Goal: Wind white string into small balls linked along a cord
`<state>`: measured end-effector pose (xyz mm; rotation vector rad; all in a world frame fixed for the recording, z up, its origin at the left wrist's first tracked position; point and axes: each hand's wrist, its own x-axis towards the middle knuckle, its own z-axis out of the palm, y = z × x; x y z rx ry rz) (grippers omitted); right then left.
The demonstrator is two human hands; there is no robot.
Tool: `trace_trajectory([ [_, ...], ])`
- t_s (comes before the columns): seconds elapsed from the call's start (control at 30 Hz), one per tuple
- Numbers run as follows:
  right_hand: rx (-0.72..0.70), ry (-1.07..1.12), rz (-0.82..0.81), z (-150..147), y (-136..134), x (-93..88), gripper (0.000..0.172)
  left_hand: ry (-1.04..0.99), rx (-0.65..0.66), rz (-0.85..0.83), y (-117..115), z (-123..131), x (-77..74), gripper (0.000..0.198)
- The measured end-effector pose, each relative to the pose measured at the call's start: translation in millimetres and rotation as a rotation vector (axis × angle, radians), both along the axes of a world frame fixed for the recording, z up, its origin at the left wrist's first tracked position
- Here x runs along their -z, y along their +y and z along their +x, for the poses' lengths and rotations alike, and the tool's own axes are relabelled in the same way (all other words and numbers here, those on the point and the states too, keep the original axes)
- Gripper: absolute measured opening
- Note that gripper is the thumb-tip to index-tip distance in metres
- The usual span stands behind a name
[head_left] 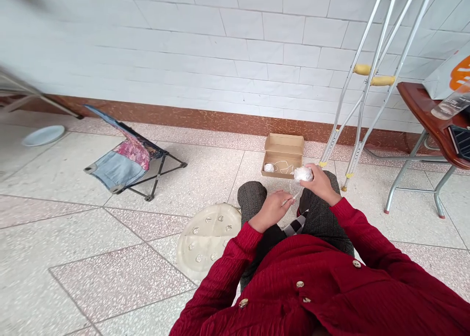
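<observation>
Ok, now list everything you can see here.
crutches: two, silver, leaning at the wall
cardboard box: one, brown, open on the floor, holding white thread
folding stool: one, blue and pink, tipped on the floor
plate: one, pale, on the floor at left
studded disc: one, cream, on the floor
folding table: one, brown, at right
bag: one, white and orange, on the table
plastic bottle: one, clear, on the table
right hand: one, holding a white bundle
left hand: one, holding a thin pale stick
red sleeves: two, on the person's arms
</observation>
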<state>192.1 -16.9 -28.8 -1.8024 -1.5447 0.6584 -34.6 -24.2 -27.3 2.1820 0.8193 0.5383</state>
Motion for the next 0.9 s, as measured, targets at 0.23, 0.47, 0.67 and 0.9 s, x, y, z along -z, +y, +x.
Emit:
trace_trajectory([
  [0.23, -0.389, 0.562, -0.402, -10.5, -28.1, 36.7, 0.055, 0.047, -0.049, 0.181, 23.6, -13.7, -5.0, 0.023],
  [0.47, -0.44, 1.181, -0.526, -8.0, -44.1, -0.8, 0.063, -0.124, -0.089, -0.079, 20.6, -9.4, 14.1, 0.03],
  [0.67, -0.323, 1.228, -0.272, -10.1, -33.4, -39.3, 0.065, -0.184, -0.128, -0.271, 14.3, 1.8, 25.8, 0.034],
  [0.9, 0.105, 0.694, -0.007, 0.2, 3.7, -31.4, 0.058, -0.096, -0.033, -0.175, 3.2, 4.4, 13.1, 0.035],
])
